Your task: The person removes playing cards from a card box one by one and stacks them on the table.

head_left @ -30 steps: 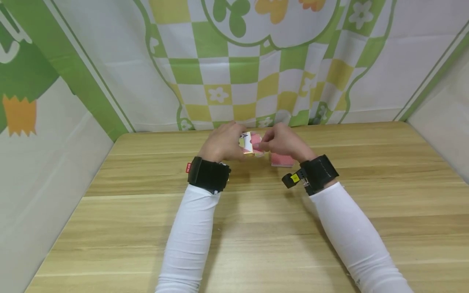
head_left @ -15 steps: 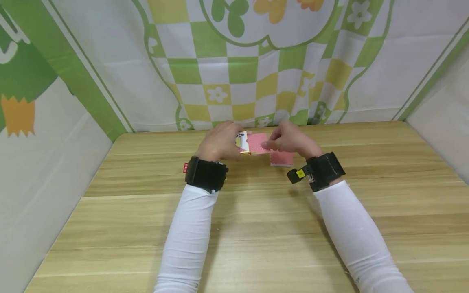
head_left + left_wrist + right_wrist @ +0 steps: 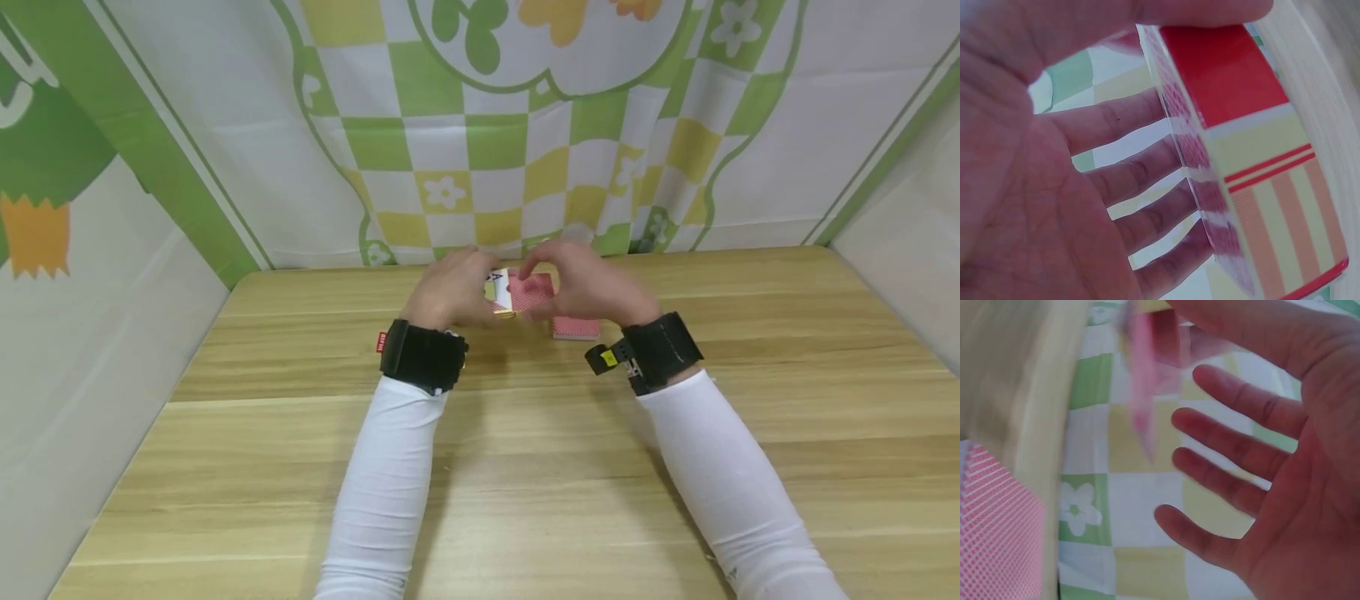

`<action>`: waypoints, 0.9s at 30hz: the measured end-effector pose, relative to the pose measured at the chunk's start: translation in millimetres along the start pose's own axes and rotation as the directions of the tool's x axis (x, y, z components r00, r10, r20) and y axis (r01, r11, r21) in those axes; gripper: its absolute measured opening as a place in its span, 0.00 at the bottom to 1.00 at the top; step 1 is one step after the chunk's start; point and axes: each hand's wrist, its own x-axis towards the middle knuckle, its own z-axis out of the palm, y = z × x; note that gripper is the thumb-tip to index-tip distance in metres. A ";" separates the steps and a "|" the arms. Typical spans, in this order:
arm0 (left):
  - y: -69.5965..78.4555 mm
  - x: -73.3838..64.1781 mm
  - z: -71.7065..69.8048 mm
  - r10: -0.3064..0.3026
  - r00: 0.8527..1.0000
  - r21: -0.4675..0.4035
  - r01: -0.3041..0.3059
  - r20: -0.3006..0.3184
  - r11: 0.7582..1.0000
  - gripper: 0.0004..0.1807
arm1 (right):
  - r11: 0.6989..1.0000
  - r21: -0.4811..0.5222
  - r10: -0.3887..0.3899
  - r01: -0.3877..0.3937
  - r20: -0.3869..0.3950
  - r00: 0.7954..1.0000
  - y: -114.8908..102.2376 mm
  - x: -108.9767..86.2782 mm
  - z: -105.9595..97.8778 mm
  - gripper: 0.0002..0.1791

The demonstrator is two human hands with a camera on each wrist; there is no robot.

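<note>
My left hand (image 3: 448, 287) grips a playing card box (image 3: 1235, 87) at the back of the table, thumb on one side and fingers along the other. In the head view, a red-patterned stack of playing cards (image 3: 534, 292) sticks out of the box's right end. Around that stack my right hand (image 3: 588, 283) is spread, thumb by the near edge and index finger by the far one. The right wrist view shows its fingers apart, with the blurred cards beyond them. Below the right palm lies another red-backed deck (image 3: 576, 330), partly covered by the hand.
A wooden table (image 3: 480, 467) stretches toward me under both forearms. Right behind the hands hangs a green, yellow and white checked cloth (image 3: 495, 167), close to the table's back edge.
The right hand first drew the cards rightward out of the box. It then let go of their pinched end, spread its fingers and moved left around them. The left hand stays nearly still.
</note>
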 end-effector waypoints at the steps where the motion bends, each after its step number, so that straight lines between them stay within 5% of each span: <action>1: 0.0 0.3 0.4 0.004 1.000 -0.001 -0.004 -0.002 1.000 0.26 | 1.000 0.005 -0.009 0.009 0.013 1.000 -0.7 1.1 1.9 0.26; 8: 0.6 0.4 0.9 0.013 1.000 -0.003 -0.013 -0.010 1.000 0.26 | 0.998 0.009 0.055 -0.055 0.023 0.998 -2.4 2.4 9.5 0.26; 27: -0.6 -1.6 -1.8 -0.011 1.000 -0.007 0.011 0.003 1.000 0.29 | 1.000 -0.027 0.013 -0.011 0.064 0.998 6.2 -0.8 3.1 0.26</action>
